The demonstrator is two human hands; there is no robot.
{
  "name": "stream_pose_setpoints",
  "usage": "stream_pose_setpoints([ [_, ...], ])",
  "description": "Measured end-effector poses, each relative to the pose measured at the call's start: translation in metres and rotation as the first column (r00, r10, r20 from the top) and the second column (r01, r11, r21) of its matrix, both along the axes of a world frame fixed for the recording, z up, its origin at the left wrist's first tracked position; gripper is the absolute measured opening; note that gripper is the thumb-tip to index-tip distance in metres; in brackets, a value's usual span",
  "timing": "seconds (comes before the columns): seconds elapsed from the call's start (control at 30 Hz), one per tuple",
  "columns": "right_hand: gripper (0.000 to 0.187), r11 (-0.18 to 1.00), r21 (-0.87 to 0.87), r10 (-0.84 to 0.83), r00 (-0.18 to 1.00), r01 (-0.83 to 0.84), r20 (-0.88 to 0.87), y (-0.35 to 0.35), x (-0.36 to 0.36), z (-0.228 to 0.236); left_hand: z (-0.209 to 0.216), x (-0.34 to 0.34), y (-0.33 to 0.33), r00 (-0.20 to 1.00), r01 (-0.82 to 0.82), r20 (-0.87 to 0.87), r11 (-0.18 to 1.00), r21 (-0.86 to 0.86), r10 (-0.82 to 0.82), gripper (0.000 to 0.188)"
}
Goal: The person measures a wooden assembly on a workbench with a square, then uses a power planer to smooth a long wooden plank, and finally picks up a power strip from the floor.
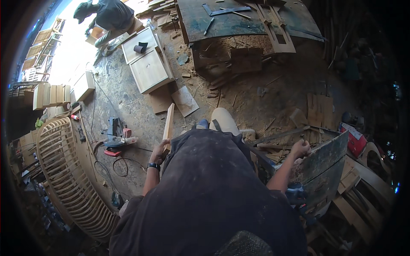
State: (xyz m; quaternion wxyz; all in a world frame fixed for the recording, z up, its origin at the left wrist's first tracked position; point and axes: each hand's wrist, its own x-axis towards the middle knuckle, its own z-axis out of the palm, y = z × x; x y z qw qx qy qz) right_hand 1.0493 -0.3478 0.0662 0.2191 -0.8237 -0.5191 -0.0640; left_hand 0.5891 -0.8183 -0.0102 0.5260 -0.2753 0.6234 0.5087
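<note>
My left hand [159, 152] is closed round the lower end of a long, light-coloured wooden piece [169, 121]. The piece points up and away from me, its far end tapering over the floor. A dark watch [153, 166] sits on my left wrist. My right hand [301, 149] is raised with its fingers curled shut, beside a worn dark wooden bench top [322, 160]. Whatever its fingers pinch, if anything, is too small to make out.
Ahead lies a pale wooden cabinet [147, 70] with a dark roll [140, 48] on it. A workbench [252, 25] holds a square [230, 10]. On the left are a red-based power saw [117, 141], cables and a curved slatted frame [68, 170]. Another person [112, 17] crouches far left.
</note>
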Motion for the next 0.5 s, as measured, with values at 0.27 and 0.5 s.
stream_pose_setpoints([
  [0.27,0.016,0.641,-0.321,0.227,0.572,-0.697,-0.788,0.045,-0.175,-0.102,0.069,-0.022,-0.003,0.996,0.087,-0.023,0.989,-0.117,-0.09,0.038],
  [0.5,0.025,-0.533,-0.554,0.683,0.061,-0.639,-0.728,0.088,-0.368,-0.124,0.0,0.035,0.03,0.97,-0.242,-0.067,0.958,-0.153,0.234,0.058],
])
